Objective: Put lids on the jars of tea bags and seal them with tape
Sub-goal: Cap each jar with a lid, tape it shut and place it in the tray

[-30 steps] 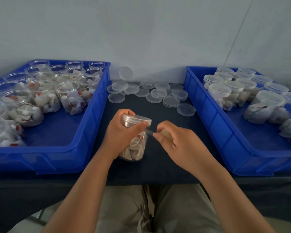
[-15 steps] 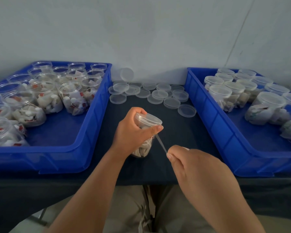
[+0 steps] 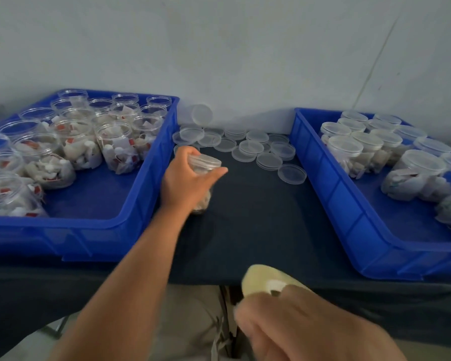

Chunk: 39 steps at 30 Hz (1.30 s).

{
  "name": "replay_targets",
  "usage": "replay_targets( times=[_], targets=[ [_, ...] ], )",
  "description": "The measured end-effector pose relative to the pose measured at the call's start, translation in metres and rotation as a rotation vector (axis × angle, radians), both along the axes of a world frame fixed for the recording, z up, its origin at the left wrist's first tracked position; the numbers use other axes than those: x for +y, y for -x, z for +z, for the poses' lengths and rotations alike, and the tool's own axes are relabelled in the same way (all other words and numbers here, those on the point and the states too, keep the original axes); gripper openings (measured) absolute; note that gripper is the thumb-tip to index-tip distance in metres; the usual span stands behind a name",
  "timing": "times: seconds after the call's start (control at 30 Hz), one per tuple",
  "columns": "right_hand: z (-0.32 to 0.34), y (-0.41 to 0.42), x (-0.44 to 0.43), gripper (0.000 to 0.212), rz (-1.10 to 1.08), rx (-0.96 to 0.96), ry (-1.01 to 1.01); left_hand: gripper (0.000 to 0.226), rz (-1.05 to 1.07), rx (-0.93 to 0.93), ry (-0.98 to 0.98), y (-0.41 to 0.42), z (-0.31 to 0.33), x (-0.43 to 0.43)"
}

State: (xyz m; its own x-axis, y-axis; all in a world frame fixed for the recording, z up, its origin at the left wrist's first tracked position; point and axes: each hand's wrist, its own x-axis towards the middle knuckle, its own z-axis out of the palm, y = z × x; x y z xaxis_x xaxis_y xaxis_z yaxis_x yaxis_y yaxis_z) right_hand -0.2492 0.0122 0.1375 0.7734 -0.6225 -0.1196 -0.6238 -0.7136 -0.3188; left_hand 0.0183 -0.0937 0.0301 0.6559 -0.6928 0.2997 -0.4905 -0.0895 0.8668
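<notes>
My left hand grips a clear jar of tea bags with a lid on top, standing on the dark table next to the left bin. My right hand is low at the near table edge, blurred, holding a yellowish roll of tape. No tape strand shows between the roll and the jar. Loose clear lids lie in a heap at the back of the table.
A blue bin on the left holds several open jars of tea bags. A blue bin on the right holds several lidded jars. A grey wall stands close behind. Dark cloth covers the table.
My right hand pulled the tape roll back toward me, off the table edge. My left hand moved the lidded jar left and away, beside the left bin. The view tilted up.
</notes>
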Motion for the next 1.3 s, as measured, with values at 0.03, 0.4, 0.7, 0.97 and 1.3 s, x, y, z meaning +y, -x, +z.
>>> replay_targets(
  times=[0.03, 0.4, 0.7, 0.97, 1.3],
  targets=[
    [0.001, -0.001, -0.003, 0.006, -0.02, 0.052, -0.04, 0.065, -0.034, 0.04, -0.016, -0.007, 0.004, 0.0],
    [-0.089, -0.039, -0.134, 0.021, -0.251, -0.321, 0.452, 0.05, -0.272, 0.265, 0.021, 0.023, -0.013, 0.039],
    [-0.165, -0.06, -0.163, 0.03, -0.204, -0.145, 0.327, 0.049, -0.223, 0.231, 0.049, 0.028, -0.016, 0.044],
    [-0.14, -0.08, -0.132, 0.069, -0.177, -0.847, 0.082, 0.045, -0.264, 0.25, 0.094, 0.027, -0.02, 0.047],
    [-0.135, -0.108, -0.128, 0.033, 0.022, -0.995, -0.062, 0.047, -0.325, 0.262, 0.143, 0.032, -0.023, 0.047]
  ],
)
